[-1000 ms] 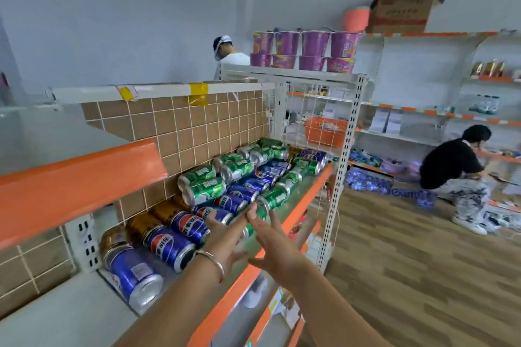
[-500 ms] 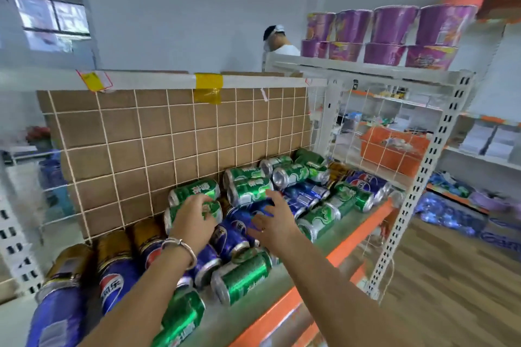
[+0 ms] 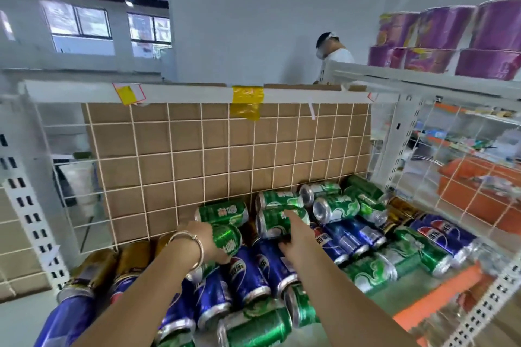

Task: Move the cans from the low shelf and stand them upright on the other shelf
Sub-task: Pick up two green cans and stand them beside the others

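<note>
Several green, blue and gold cans lie on their sides in a pile on the low shelf (image 3: 439,300), which has an orange front rim. My left hand (image 3: 204,241), with a bracelet on the wrist, is wrapped around a green can (image 3: 228,236) in the middle of the pile. My right hand (image 3: 297,236) is on the neighbouring green can (image 3: 272,221), index finger over its top and thumb under it. Both cans still rest on the pile. Blue cans (image 3: 248,273) lie just below my hands.
A wire grid backed with cardboard (image 3: 225,155) closes the shelf's rear. A wire side panel (image 3: 451,177) bounds it on the right, with an orange basket (image 3: 479,186) beyond. Purple cups (image 3: 445,39) stand on the neighbouring top shelf. A person (image 3: 334,51) stands behind the rack.
My view has moved closer to the shelf and to the left. Both hands have reached further into the pile and closed on two green cans.
</note>
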`<act>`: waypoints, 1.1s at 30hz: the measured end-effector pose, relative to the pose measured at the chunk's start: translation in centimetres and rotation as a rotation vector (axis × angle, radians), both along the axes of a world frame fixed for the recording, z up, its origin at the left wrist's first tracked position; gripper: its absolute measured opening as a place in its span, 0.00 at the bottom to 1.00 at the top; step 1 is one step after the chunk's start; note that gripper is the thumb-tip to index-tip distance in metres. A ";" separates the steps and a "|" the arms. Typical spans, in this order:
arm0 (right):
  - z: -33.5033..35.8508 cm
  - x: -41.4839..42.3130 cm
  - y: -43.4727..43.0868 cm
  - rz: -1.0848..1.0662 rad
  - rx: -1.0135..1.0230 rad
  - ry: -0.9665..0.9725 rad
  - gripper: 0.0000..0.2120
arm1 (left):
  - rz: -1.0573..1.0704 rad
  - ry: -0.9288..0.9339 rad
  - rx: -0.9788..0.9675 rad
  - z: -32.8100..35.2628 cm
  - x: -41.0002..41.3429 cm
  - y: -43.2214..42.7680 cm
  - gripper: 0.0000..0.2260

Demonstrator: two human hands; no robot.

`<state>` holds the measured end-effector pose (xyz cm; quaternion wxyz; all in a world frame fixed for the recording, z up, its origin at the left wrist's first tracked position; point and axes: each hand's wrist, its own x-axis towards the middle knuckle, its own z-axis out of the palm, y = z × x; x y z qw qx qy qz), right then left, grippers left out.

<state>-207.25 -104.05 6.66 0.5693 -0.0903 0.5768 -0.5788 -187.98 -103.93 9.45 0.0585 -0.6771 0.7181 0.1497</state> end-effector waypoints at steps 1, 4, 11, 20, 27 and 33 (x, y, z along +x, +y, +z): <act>-0.3 0.1 -0.5 -0.016 0.011 -0.004 0.20 | 0.030 0.077 0.083 -0.3 0.2 -0.2 0.35; -0.7 1.0 -1.4 -0.080 0.040 0.025 0.27 | 0.091 0.334 0.170 -1.0 0.7 -0.3 0.28; -0.6 1.5 -1.6 -0.084 0.029 0.109 0.18 | 0.178 0.750 0.208 -2.0 1.7 0.7 0.22; -0.1 4.0 3.0 0.308 -0.164 0.420 0.20 | 0.464 1.404 0.169 -2.9 3.3 3.2 0.17; 1.8 7.7 7.1 0.541 -0.387 0.563 0.37 | 0.294 1.536 0.063 -2.1 5.4 6.0 0.14; 2.8 10.4 11.2 0.630 -0.530 0.450 0.30 | 0.083 1.544 -0.078 -1.0 8.2 10.1 0.17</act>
